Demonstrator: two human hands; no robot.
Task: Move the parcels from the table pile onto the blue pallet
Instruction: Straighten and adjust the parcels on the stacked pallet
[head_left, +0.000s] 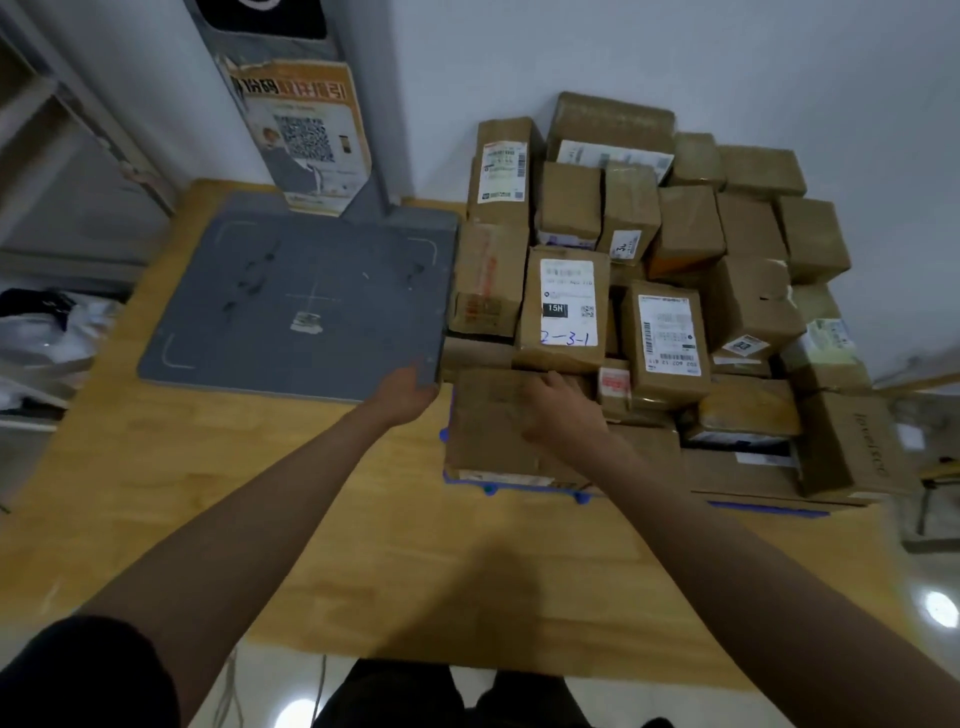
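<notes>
Cardboard parcels (654, 270) are stacked in a dense, taped pile on the blue pallet (769, 512), of which only thin edges and small feet show beneath the load at the near side. The pallet sits on the wooden desk (260, 519), pushed toward the white wall (675, 52), probably so the stack is braced from behind.

A flat front parcel (493, 431) lies at the pile's near left corner. The right hand (558, 408) is laid over its top with the fingers curved down onto the cardboard; whether they are truly clamped on it cannot be told through the motion blur. The left hand (408, 387) is held at the parcel's far left corner, just beside the corner of the grey scanner platform (301, 301), fingers loosely curled; contact with either is not clear. The two-handed placement suggests the parcel is being squared against its neighbours.

The grey platform occupies the desk's left half, with a grey post (291, 104) rising from its back edge and carrying a torn orange poster with a QR code (301, 137). Pale glossy floor (940, 608) is seen at the lower right.
</notes>
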